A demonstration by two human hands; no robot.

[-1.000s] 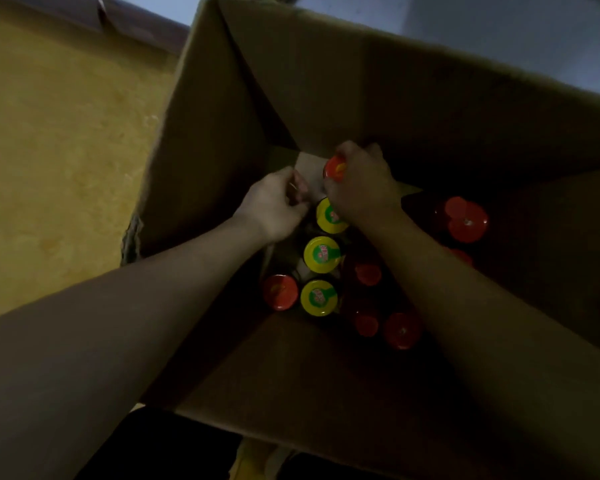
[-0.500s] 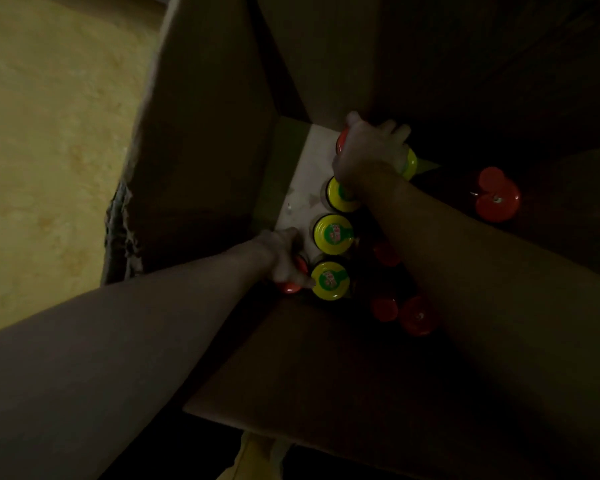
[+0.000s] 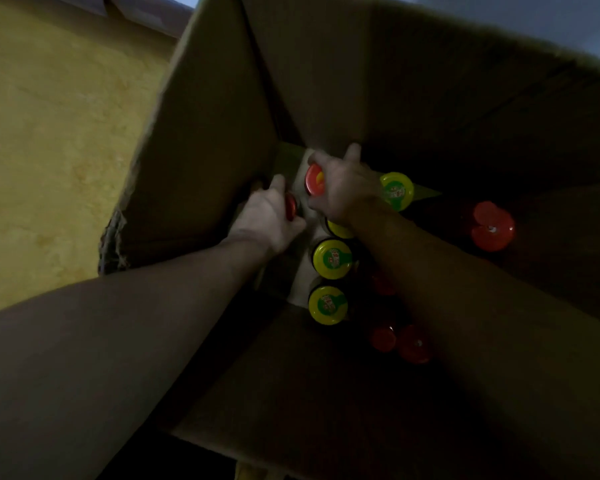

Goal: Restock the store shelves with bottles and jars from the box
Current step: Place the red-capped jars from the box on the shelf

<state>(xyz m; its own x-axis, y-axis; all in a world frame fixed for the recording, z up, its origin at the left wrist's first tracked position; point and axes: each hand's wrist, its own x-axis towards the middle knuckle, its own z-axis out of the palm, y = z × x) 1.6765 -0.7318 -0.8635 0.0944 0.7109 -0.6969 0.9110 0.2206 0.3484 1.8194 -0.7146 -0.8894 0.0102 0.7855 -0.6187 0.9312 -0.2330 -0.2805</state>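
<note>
Both my arms reach down into a deep open cardboard box [image 3: 205,140]. My left hand [image 3: 269,216] grips a red-lidded jar [image 3: 291,206] by its top, near the box's left wall. My right hand [image 3: 347,188] is closed around another red-lidded jar [image 3: 314,179] at the far corner, and also seems to pinch a yellow-lidded jar [image 3: 397,190] on its right side. Two more yellow-lidded jars [image 3: 332,258] [image 3: 327,305] stand in a row below. Several red-lidded jars [image 3: 383,338] sit in the dark at the right.
A bottle with a red cap [image 3: 492,227] stands further right inside the box. The box's tall flaps rise on all sides. A yellowish floor [image 3: 49,150] lies to the left of the box.
My left hand has moved from the near red-lidded jar up toward the far corner, carrying that jar with it. My right hand has lifted slightly with its jars. The view has tilted.
</note>
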